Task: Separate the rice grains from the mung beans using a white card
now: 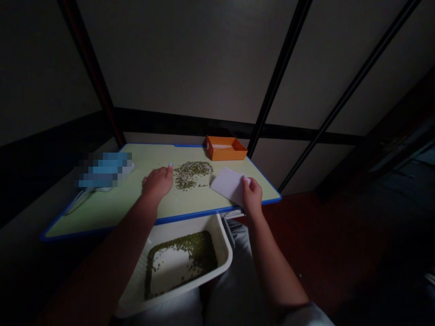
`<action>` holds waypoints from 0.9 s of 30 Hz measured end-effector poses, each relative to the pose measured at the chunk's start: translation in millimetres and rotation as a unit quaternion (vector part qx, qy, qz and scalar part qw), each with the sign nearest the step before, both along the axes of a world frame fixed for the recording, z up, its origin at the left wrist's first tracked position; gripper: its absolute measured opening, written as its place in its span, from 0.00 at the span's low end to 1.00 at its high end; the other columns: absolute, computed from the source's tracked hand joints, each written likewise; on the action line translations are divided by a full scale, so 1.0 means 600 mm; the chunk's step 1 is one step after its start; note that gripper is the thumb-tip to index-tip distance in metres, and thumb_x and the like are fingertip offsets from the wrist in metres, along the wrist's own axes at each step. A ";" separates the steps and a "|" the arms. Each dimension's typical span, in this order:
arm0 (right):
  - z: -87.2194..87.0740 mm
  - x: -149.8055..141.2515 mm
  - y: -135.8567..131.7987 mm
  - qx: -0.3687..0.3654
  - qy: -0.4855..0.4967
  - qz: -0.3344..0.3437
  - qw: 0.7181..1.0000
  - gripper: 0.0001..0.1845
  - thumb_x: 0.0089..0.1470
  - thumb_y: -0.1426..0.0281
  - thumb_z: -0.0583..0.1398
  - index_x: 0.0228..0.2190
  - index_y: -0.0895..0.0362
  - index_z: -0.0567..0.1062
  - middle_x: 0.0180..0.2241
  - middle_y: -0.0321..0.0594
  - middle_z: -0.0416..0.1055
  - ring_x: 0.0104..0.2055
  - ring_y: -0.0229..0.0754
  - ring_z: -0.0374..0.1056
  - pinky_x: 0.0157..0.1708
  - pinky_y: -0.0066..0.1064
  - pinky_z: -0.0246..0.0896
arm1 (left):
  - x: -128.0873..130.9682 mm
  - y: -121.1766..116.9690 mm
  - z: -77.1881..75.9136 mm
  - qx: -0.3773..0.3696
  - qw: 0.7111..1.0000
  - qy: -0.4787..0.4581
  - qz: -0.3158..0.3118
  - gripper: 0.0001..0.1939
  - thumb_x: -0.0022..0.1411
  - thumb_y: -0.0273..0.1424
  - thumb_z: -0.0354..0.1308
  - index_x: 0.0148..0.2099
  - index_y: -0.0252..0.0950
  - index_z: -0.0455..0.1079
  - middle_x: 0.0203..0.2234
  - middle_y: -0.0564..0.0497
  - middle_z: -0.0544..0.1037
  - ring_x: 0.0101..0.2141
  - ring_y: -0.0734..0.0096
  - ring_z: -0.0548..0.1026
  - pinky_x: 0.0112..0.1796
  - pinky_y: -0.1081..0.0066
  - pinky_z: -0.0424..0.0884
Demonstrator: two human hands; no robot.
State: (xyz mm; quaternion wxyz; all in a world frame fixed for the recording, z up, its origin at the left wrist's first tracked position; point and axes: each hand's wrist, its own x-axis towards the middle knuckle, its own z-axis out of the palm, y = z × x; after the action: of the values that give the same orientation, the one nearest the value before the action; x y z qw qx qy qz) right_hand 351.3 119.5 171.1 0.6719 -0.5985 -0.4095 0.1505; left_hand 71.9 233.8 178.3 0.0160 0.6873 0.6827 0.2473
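A loose pile of small green beans lies on a pale green table with a blue rim. My left hand rests on the table just left of the pile, fingers curled, a fingertip touching the beans' edge. My right hand grips a white card by its near right corner; the card lies flat to the right of the pile. On my lap below the table sits a white tray partly filled with green beans.
An orange open box stands at the table's far edge, behind the beans. A blurred blue object lies at the far left of the table, with a cord below it. Dark wall panels rise behind; red floor lies to the right.
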 end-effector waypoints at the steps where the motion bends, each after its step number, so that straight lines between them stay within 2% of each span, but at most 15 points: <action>1: -0.002 0.000 0.009 -0.003 -0.004 -0.005 1.000 0.19 0.51 0.52 0.57 0.24 0.56 0.70 0.21 0.32 0.64 0.27 0.39 0.57 0.28 0.30 0.50 | 0.000 0.002 -0.002 -0.001 1.000 0.000 0.000 0.17 0.69 0.40 0.59 0.54 0.37 0.70 0.53 0.45 0.74 0.51 0.57 0.74 0.52 0.49 0.71; 9: -0.005 0.016 0.034 -0.015 -0.018 -0.052 0.998 0.17 0.52 0.55 0.55 0.25 0.55 0.70 0.20 0.33 0.64 0.26 0.40 0.57 0.28 0.31 0.49 | -0.001 0.008 -0.013 0.024 1.000 0.001 0.004 0.17 0.69 0.39 0.59 0.55 0.37 0.69 0.55 0.45 0.73 0.52 0.56 0.73 0.52 0.48 0.71; 14: -0.008 0.012 0.040 -0.018 -0.026 -0.029 0.999 0.17 0.53 0.56 0.55 0.24 0.56 0.71 0.20 0.32 0.65 0.25 0.40 0.59 0.27 0.31 0.50 | -0.003 0.012 -0.017 0.035 0.999 0.001 0.003 0.17 0.69 0.39 0.59 0.55 0.37 0.69 0.55 0.45 0.73 0.53 0.56 0.73 0.52 0.48 0.71; 20: -0.011 0.018 0.054 -0.018 -0.034 -0.035 0.999 0.14 0.53 0.58 0.55 0.25 0.55 0.70 0.21 0.33 0.64 0.26 0.41 0.58 0.28 0.32 0.49 | -0.005 0.017 -0.023 0.039 0.999 0.008 0.003 0.16 0.69 0.39 0.59 0.55 0.37 0.70 0.54 0.45 0.74 0.52 0.57 0.74 0.51 0.49 0.72; 27: -0.017 0.013 0.086 -0.017 -0.023 -0.001 1.000 0.18 0.51 0.52 0.55 0.25 0.55 0.70 0.22 0.35 0.67 0.27 0.41 0.59 0.29 0.32 0.50 | -0.007 0.020 -0.027 0.044 0.999 0.012 0.001 0.17 0.69 0.39 0.59 0.55 0.37 0.69 0.55 0.45 0.73 0.53 0.56 0.73 0.53 0.48 0.70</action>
State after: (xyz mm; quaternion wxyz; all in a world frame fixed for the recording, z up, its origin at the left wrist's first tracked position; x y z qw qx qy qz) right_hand 359.2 171.3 160.9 0.6518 -0.6136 -0.4219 0.1433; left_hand 67.7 245.8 162.0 -0.0222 0.6894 0.6723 0.2689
